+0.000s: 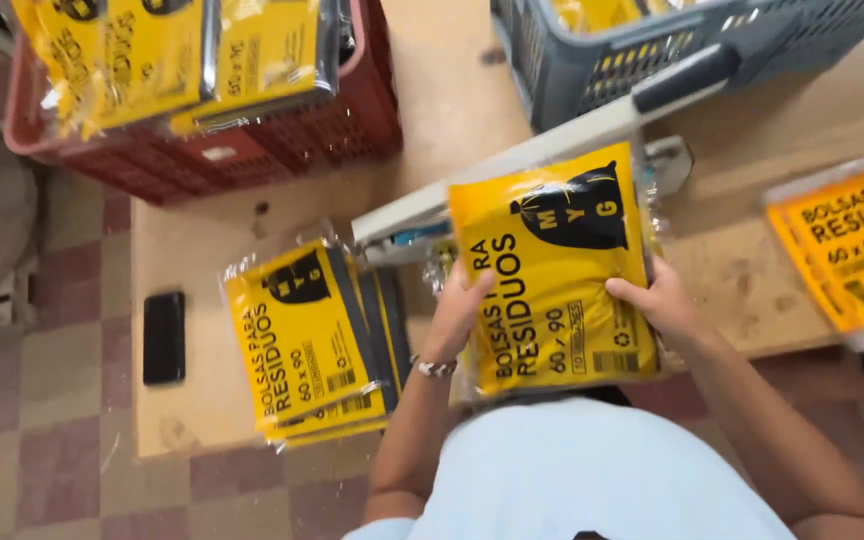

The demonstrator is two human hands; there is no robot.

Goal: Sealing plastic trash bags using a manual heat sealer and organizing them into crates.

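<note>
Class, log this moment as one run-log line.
left hand: grips yellow packet | right hand: grips same packet | packet stack: on table

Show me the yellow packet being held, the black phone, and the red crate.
Yellow packet (552,270), head view, middle of its printed front, held between both hands.
Black phone (164,338), head view, centre of its dark face, on the wooden table.
Red crate (352,120), head view, its slotted side wall.

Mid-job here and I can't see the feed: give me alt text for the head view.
Both hands, left hand and right hand, hold a yellow-and-black packet over a wooden table. A stack of matching packets lies left of it, with a red crate and a grey crate of packets beyond.
</note>
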